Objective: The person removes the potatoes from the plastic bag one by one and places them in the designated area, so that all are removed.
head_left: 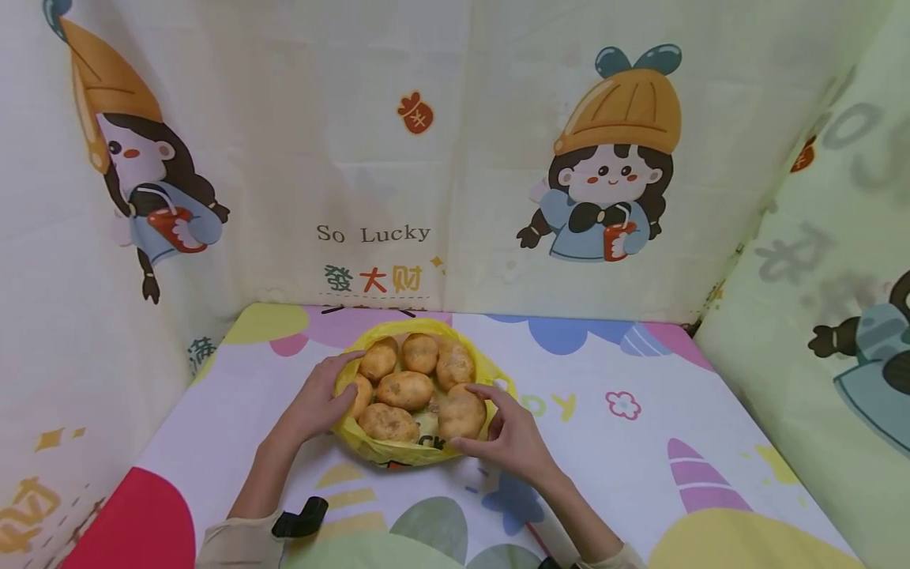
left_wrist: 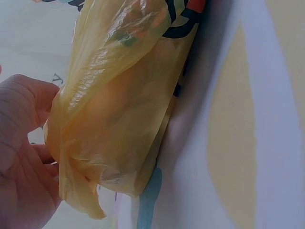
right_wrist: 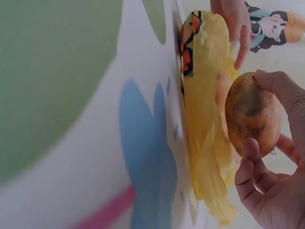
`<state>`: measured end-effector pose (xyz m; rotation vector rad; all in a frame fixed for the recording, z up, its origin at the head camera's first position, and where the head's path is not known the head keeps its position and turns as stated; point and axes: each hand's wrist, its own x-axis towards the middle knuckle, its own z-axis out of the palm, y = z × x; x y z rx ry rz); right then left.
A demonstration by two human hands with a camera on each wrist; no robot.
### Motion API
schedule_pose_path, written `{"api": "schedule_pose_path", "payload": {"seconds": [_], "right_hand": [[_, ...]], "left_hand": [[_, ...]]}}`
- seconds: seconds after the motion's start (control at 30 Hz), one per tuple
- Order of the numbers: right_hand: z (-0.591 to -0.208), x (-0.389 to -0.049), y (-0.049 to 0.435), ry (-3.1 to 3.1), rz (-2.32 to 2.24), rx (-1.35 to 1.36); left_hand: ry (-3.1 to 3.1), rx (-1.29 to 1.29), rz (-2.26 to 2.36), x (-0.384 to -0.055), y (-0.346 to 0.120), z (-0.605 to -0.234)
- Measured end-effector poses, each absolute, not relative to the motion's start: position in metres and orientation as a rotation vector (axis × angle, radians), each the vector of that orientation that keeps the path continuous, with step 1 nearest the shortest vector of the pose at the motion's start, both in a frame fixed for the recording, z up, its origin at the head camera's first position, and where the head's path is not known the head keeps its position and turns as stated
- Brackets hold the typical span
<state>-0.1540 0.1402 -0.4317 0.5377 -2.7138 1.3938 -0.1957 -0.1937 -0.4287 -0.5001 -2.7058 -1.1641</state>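
A yellow plastic bag [head_left: 380, 452], its mouth folded wide, holds several brown potatoes [head_left: 404, 390] in the head view. My right hand [head_left: 517, 439] pinches a potato [right_wrist: 252, 117] between thumb and fingers at the bag's right side. In the right wrist view this potato is raised over the rim and shows a dark blotch. At the left rim, my left hand [head_left: 320, 395] rests with thumb and fingers spread over the edge, close to the potatoes there. Its fingertips are hidden behind the plastic [left_wrist: 119, 109] in the left wrist view.
The bag stands on a table with a colourful printed cover [head_left: 590, 466]. Cream cloth with cartoon prints [head_left: 490, 269] hangs behind and along both sides. Dark straps [head_left: 302, 518] show at the wrists.
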Motion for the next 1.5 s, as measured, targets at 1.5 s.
{"api": "schedule_pose_path", "payload": {"seconds": [1.5], "right_hand": [[-0.433,-0.194,0.249,-2.573,1.103,0.526]], "left_hand": [[-2.713,-0.475,-1.187,-0.194,-0.194,-0.427]]}}
